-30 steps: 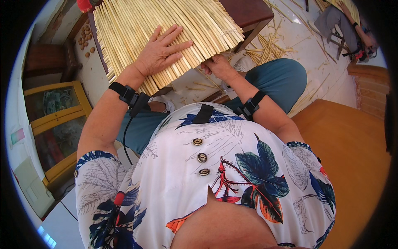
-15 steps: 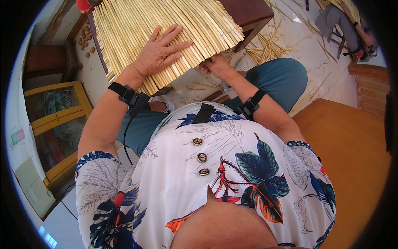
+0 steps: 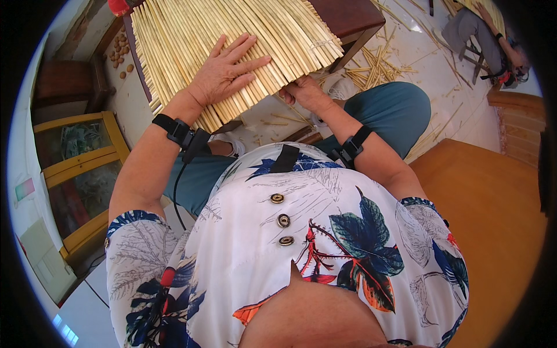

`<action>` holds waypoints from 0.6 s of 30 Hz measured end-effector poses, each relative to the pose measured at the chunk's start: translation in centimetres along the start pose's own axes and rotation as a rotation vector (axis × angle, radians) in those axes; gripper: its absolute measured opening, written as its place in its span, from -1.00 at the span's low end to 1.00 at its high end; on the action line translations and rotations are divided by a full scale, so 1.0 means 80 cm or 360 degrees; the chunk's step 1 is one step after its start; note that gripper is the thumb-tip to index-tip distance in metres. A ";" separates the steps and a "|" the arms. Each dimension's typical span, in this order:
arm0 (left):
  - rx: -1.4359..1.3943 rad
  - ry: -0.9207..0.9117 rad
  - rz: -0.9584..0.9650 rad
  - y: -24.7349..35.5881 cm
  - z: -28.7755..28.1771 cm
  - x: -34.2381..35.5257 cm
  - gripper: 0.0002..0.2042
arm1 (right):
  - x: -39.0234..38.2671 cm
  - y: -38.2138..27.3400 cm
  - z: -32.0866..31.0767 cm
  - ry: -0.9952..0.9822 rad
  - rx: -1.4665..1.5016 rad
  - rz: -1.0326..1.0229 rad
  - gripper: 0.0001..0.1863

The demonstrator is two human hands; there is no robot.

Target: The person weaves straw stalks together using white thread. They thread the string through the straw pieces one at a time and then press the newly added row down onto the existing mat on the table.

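A mat of pale straw-coloured stalks (image 3: 191, 52), laid side by side and bound with thread near its right edge, rests on a dark brown table (image 3: 348, 20). My left hand (image 3: 223, 72) lies flat on top of it, fingers spread across the stalks. At the mat's near edge is my right hand (image 3: 304, 93), its fingers curled in and partly beneath the stalk ends. Whatever those fingers pinch, if anything, is hidden. Both wrists wear black straps.
Cut stalk pieces (image 3: 377, 69) lie scattered on the floor beyond my right knee. Another person (image 3: 478, 40) sits at the far right. To the right stands an orange-brown wooden surface (image 3: 464, 191); a yellow-framed cabinet (image 3: 81, 168) is on the left, with round brown objects (image 3: 120, 49) farther back.
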State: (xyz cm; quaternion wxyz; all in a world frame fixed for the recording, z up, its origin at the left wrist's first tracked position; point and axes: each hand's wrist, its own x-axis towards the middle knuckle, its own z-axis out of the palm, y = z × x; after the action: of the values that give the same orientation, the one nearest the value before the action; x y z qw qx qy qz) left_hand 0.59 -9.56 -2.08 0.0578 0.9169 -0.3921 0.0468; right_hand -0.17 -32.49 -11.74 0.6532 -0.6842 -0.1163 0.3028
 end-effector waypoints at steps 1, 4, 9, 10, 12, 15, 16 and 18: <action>0.0019 -0.0006 -0.0004 -0.001 0.001 0.000 -0.63 | 0.000 0.001 0.000 -0.0001 0.0000 0.0000 -0.88; 0.0026 -0.0009 -0.0007 -0.002 0.002 0.000 -0.63 | 0.001 0.004 0.001 0.0033 0.0055 -0.0017 -0.88; -0.0019 -0.0011 -0.0012 0.000 -0.001 0.000 -0.62 | 0.000 -0.005 0.004 0.0082 0.0134 -0.0029 -0.87; -0.0024 -0.0010 -0.0010 0.000 0.000 0.000 -0.62 | 0.001 -0.004 0.005 0.0081 0.0134 -0.0028 -0.87; -0.0029 -0.0008 -0.0009 -0.001 0.000 0.000 -0.63 | 0.004 0.001 0.006 0.0074 0.0223 -0.0050 -0.87; -0.0016 -0.0004 -0.0012 -0.001 0.001 0.001 -0.63 | 0.006 0.003 0.009 0.0044 0.0359 -0.0045 -0.87; -0.0033 -0.0011 -0.0003 -0.001 0.001 0.001 -0.63 | 0.006 0.003 0.009 0.0043 0.0359 -0.0043 -0.87; -0.0049 -0.0019 0.0003 0.000 -0.002 0.001 -0.63 | 0.004 -0.002 0.011 0.0019 0.0360 -0.0039 -0.87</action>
State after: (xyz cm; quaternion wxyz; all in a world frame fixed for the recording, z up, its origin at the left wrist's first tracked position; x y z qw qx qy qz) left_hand 0.65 -9.58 -1.94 0.0695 0.9158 -0.3941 0.0354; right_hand -0.38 -31.54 -11.65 0.7306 -0.6064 -0.0857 0.3020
